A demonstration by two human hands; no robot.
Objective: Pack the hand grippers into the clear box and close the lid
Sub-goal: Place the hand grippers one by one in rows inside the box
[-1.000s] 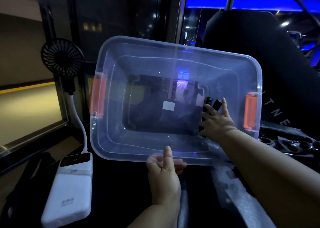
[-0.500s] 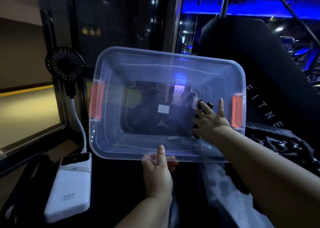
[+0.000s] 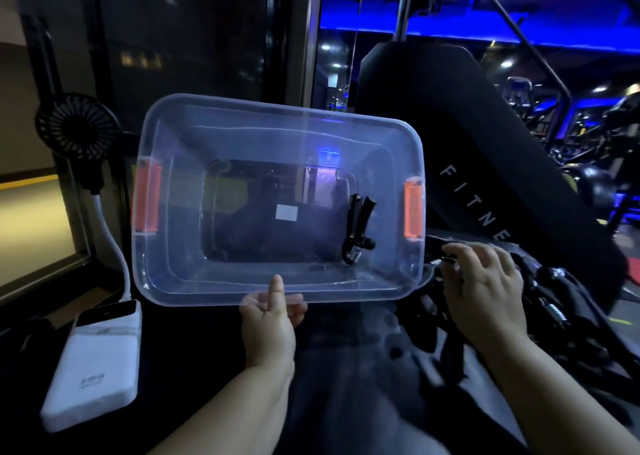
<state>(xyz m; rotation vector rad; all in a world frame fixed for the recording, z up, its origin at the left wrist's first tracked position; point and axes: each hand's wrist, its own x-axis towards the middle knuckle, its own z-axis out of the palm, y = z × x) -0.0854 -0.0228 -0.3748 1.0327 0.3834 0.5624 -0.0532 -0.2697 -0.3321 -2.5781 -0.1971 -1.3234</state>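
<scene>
Left hand (image 3: 268, 323) pinches near rim of clear box (image 3: 277, 108), thumb inside. One hand gripper (image 3: 358, 226) lies inside, right end. Right hand (image 3: 485, 281) over dark pile of grippers (image 3: 554, 299), just right of box — grip unclear.

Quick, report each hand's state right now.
Left hand: holding the box by its near rim.
Right hand: over the loose grippers, blurred; cannot tell whether it holds one.

One box (image 3: 277, 108), two orange latches (image 3: 147, 202), one gripper (image 3: 356, 228) inside, a heap (image 3: 554, 299) of more, too dark to count, one fan (image 3: 74, 131), one power bank (image 3: 97, 364).
</scene>
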